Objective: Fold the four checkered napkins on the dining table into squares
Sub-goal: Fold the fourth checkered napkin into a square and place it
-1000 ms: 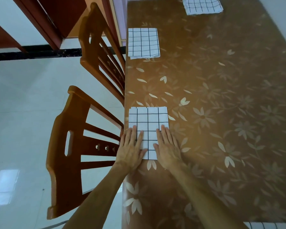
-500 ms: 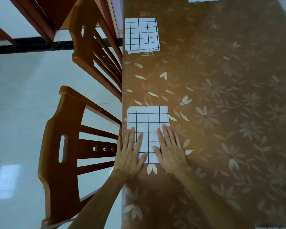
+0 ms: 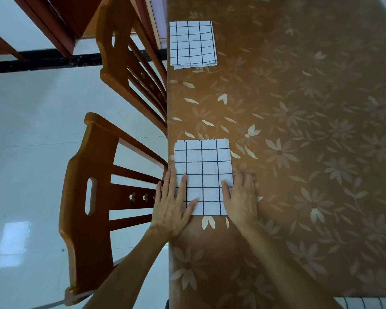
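Sliding apart vs. a sec ago, left hand (image 3: 172,206) & right hand (image 3: 241,201) now press flat, fingers straight, on opp. side edges of the folded napkin (image 3: 203,166) by the left edge of the table (image 3: 299,130), prob. final smoothing, fold approx. done.

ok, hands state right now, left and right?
Left hand: open, flat, pressing the near napkin.
Right hand: open, flat, on that napkin's right edge.
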A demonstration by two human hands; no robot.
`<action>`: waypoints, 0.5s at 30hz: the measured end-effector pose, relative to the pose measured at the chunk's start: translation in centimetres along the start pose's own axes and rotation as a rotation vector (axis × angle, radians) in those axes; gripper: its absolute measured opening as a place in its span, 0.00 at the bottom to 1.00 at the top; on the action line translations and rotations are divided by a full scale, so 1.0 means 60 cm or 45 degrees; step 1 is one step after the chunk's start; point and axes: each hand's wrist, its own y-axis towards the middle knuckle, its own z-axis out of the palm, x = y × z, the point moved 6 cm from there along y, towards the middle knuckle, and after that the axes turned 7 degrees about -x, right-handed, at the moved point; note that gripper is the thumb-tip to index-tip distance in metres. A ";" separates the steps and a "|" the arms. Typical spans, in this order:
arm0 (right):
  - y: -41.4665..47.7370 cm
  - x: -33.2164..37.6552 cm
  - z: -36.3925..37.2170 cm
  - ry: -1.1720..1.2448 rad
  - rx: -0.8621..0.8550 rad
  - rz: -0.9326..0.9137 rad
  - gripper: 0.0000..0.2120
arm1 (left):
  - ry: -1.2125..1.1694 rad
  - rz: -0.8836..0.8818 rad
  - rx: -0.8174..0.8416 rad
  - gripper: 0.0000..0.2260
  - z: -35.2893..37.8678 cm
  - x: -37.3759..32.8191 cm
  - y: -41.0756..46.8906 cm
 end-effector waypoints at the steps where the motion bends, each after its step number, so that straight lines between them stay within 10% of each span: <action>1: 0.005 -0.003 0.000 0.079 0.022 0.110 0.24 | 0.013 0.005 0.013 0.37 0.004 -0.001 0.000; 7: 0.031 -0.017 0.012 0.275 0.115 0.315 0.28 | -0.020 -0.008 0.020 0.35 0.010 -0.023 -0.008; 15: 0.033 -0.019 -0.005 0.090 0.003 0.031 0.22 | 0.011 -0.019 -0.035 0.35 -0.004 -0.034 0.006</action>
